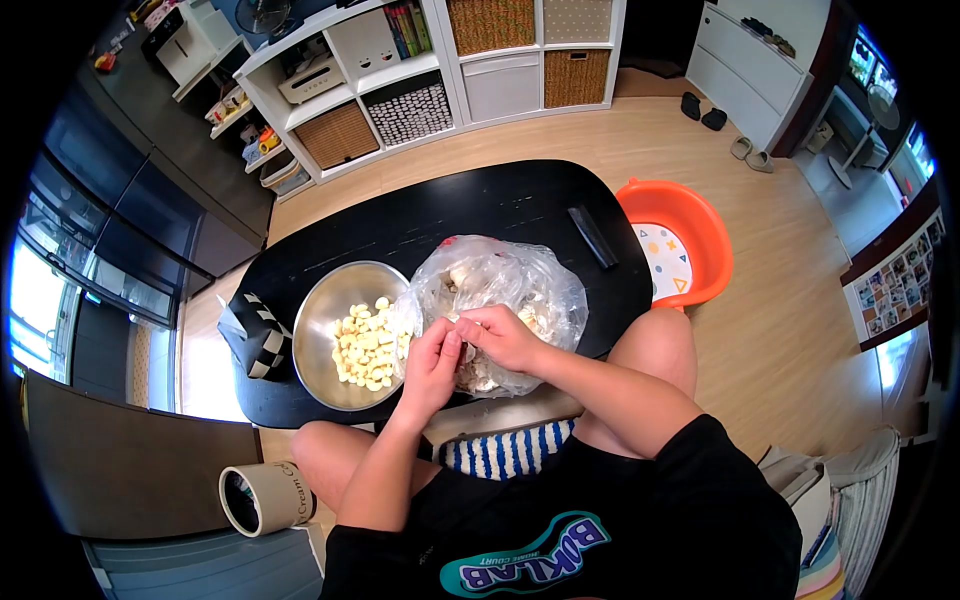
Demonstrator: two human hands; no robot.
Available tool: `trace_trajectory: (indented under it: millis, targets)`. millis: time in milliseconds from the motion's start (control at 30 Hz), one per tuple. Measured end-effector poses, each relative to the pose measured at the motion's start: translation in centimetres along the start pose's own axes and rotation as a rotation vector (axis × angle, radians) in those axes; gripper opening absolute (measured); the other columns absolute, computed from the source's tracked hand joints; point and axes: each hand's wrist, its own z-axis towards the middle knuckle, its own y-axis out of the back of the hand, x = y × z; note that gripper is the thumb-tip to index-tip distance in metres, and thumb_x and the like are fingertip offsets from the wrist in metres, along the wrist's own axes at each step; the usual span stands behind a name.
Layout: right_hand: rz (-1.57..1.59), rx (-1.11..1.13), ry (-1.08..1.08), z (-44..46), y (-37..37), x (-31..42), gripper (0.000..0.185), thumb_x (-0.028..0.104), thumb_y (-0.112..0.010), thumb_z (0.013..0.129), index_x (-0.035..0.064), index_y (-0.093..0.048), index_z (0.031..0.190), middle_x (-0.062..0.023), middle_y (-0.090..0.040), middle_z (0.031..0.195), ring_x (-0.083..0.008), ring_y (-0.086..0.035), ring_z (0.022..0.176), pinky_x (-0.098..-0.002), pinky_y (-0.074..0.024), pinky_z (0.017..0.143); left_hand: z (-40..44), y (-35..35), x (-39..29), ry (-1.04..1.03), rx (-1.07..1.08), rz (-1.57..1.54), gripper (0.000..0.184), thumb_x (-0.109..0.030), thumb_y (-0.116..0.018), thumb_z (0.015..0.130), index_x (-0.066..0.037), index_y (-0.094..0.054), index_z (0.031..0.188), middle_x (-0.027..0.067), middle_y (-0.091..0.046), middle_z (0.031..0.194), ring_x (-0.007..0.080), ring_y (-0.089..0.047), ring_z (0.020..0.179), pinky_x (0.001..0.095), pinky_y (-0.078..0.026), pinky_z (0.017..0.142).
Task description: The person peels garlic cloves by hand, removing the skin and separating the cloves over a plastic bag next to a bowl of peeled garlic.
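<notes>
My left hand [432, 362] and my right hand [500, 338] meet over a clear plastic bag [555, 285], fingertips pinched together. Whatever lies between them is too small and hidden to make out. Inside the open bag are whole garlic bulbs [465, 278] and loose papery garlic skins [480, 375]. Left of the bag, and touching it, is a wide stainless steel bowl [318, 310]. Many peeled garlic cloves [365, 345] are heaped in its right half. Both bag and bowl rest on a black table [480, 195].
A dark, narrow strip-like object [592, 238] lies at the table's right. A black-and-white checkered tissue box [262, 340] stands left of the bowl. Beside the table are an orange tub [710, 245] on the right and a cream bin [290, 497] on the lower left.
</notes>
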Motion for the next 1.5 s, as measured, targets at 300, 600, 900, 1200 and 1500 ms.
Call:
trace_trajectory:
  millis: [300, 600, 900, 1200, 1500]
  targets:
    - [0.045, -0.058, -0.029, -0.1, 0.0, 0.2, 0.036, 0.027, -0.061, 0.101, -0.0030, -0.067, 0.083, -0.0069, -0.065, 0.067, -0.0086, -0.055, 0.063, -0.0299, -0.0469, 0.059, 0.0, -1.0, -0.5, -0.016, -0.008, 0.021, 0.024, -0.021, -0.052, 0.106, 0.000, -0.061, 0.098, 0.0028, -0.054, 0.069, 0.0107, -0.048, 0.064, 0.0284, -0.042, 0.060]
    - [-0.110, -0.113, -0.055, 0.2, 0.7, 1.6, 0.036, 0.023, -0.059, 0.101, -0.0030, -0.062, 0.077, -0.0065, -0.060, 0.065, -0.0088, -0.051, 0.064, -0.0294, -0.0450, 0.061, -0.1, -0.6, -0.1, 0.003, 0.002, 0.021, 0.029, -0.024, -0.050, 0.107, 0.000, -0.061, 0.093, 0.0024, -0.054, 0.068, 0.0099, -0.047, 0.063, 0.0273, -0.040, 0.059]
    - [-0.105, -0.158, 0.042, 0.3, 0.7, 1.2, 0.036, 0.024, -0.058, 0.101, -0.0024, -0.061, 0.076, -0.0117, -0.056, 0.062, -0.0150, -0.050, 0.057, -0.0341, -0.0439, 0.057, 0.0, -0.8, -0.2, -0.009, 0.002, 0.058, 0.028, -0.023, -0.050, 0.106, -0.002, -0.061, 0.091, 0.0020, -0.053, 0.065, 0.0099, -0.047, 0.061, 0.0273, -0.040, 0.058]
    - [-0.113, -0.073, 0.004, 0.2, 0.5, 1.2, 0.041, 0.028, -0.054, 0.103, -0.0027, -0.063, 0.079, -0.0141, -0.061, 0.065, -0.0195, -0.059, 0.059, -0.0350, -0.0474, 0.060, -0.1, -0.7, -0.1, -0.006, -0.021, 0.065, 0.029, -0.024, -0.052, 0.106, -0.001, -0.060, 0.092, 0.0033, -0.056, 0.066, 0.0107, -0.050, 0.061, 0.0280, -0.041, 0.058]
    - [-0.201, 0.010, 0.076, 0.1, 0.6, 1.9, 0.044, 0.035, -0.055, 0.103, -0.0011, -0.059, 0.079, -0.0128, -0.059, 0.065, -0.0179, -0.054, 0.059, -0.0343, -0.0438, 0.058, 0.0, -0.6, -0.1, -0.010, -0.038, 0.061, 0.025, -0.019, -0.052, 0.105, 0.000, -0.057, 0.091, 0.0031, -0.055, 0.067, 0.0105, -0.048, 0.061, 0.0285, -0.040, 0.057]
